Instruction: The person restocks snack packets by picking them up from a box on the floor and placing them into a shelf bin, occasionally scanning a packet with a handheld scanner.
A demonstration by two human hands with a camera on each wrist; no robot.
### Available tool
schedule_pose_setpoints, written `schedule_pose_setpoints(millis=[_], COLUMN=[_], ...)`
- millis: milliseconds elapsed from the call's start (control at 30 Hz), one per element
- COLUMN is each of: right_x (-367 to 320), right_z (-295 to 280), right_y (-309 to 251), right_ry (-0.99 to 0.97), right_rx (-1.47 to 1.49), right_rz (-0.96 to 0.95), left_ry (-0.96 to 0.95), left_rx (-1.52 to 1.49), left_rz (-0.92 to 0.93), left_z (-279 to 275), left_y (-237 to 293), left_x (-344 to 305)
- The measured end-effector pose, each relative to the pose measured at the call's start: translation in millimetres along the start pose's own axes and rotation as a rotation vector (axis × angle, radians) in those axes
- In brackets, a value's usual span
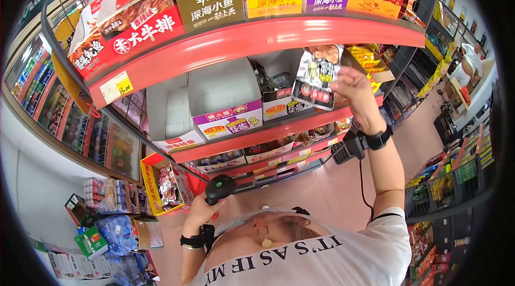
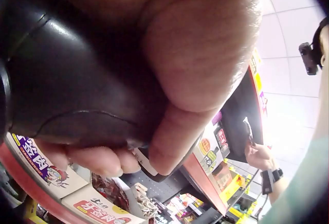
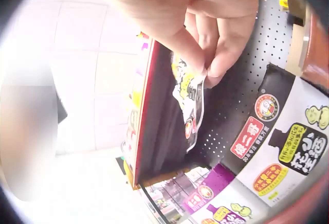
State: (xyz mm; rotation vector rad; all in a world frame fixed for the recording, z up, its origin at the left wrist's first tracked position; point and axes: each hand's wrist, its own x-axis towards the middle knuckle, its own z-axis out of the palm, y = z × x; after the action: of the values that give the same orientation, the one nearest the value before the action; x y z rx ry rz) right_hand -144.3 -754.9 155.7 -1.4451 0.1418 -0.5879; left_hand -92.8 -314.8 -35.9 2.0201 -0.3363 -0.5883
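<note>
My right hand (image 1: 354, 92) pinches a black-and-white snack packet (image 1: 315, 74) by its edge, in front of the upper shelf. In the right wrist view the packet (image 3: 187, 93) appears nearly edge-on between thumb and fingers. Behind it stands an open carton with a black front (image 1: 284, 102), partly filled with dark packets. My left hand (image 1: 199, 213) grips a black handheld barcode scanner (image 1: 220, 187) low in front of my body. Close up in the left wrist view, the scanner's dark body (image 2: 77, 75) has fingers wrapped around it.
A purple-and-white carton (image 1: 228, 119) and a white carton (image 1: 174, 119) sit left of the black one. Full snack boxes (image 1: 214, 4) line the shelf above a red rail (image 1: 257, 42). A yellow-red box (image 1: 161, 184) is below left. Another person (image 1: 469, 63) is at the far right.
</note>
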Motion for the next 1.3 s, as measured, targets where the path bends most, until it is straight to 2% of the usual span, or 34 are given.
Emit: schedule_pose_setpoints(millis=[33,100,167,200,233,300,333,367,400,500,567,633,700,967,1100,1133,1300], right_x=[-9.8,-29.0,-49.2,-50.6,-52.8,-62.5,-66.6,-70.0,-72.5,-73.5,-73.5,-73.4,-73.4,-72.1,-70.1,-70.5,-74.0], right_z=[-1.9,0.8,8.1,15.2,16.8,27.8,29.7,30.5,32.0,40.5,44.5,47.6,52.2,82.2,104.6,110.3,139.9], right_y=[3.2,12.6,13.1,10.2,9.7,12.8,19.3,26.3,31.7,38.6,43.5,50.3,55.8,78.5,90.7,93.8,109.8], right_ry=[-0.009,-0.022,0.029,-0.058,-0.16,-0.262,-0.282,-0.305,-0.326,-0.449,-0.499,-0.612,-0.671,-0.893,-0.997,-1.022,-1.108], right_rx=[-0.017,-0.056,-0.593,-0.799,-0.986,-1.047,-1.03,-1.099,-1.166,-1.232,-1.247,-1.242,-1.223,-1.161,-1.113,-1.112,-1.092], right_rz=[0.003,-0.128,-0.319,-0.696,-0.886,-1.062,-1.049,-1.128,-1.209,-1.263,-1.254,-1.245,-1.234,-1.24,-1.241,-1.241,-1.259], left_ry=[-0.004,-0.011,0.008,0.004,0.009,-0.007,0.04,0.043,0.032,0.042,0.082,0.063,0.074,-0.059,-0.057,-0.099,-0.116], left_rx=[0.027,0.053,-0.01,-0.006,-0.009,-0.101,-0.061,-0.108,-0.141,-0.199,-0.16,-0.138,-0.177,-0.156,-0.088,-0.078,-0.055], left_rz=[-0.01,-0.034,0.043,0.062,0.039,0.039,0.019,0.085,0.039,-0.004,0.175,0.106,0.2,0.075,0.171,0.08,0.057], left_z=[-0.6,-0.4,0.8,-0.6,-2.2,-6.4,-9.5,-10.8,-13.0,-14.8,-15.0,-17.6,-15.0,-19.9,-23.2,-26.6,-42.8], left_y=[6.6,15.3,20.9,23.7,27.1,37.5,52.9,49.4,56.9,57.2,62.2,68.1,71.3,77.7,64.3,62.6,37.6], left_x=[-0.9,-2.0,-3.8,-4.6,-6.0,-9.8,-14.9,-14.4,-16.9,-19.5,-20.4,-24.7,-26.4,-38.2,-43.8,-46.9,-52.8])
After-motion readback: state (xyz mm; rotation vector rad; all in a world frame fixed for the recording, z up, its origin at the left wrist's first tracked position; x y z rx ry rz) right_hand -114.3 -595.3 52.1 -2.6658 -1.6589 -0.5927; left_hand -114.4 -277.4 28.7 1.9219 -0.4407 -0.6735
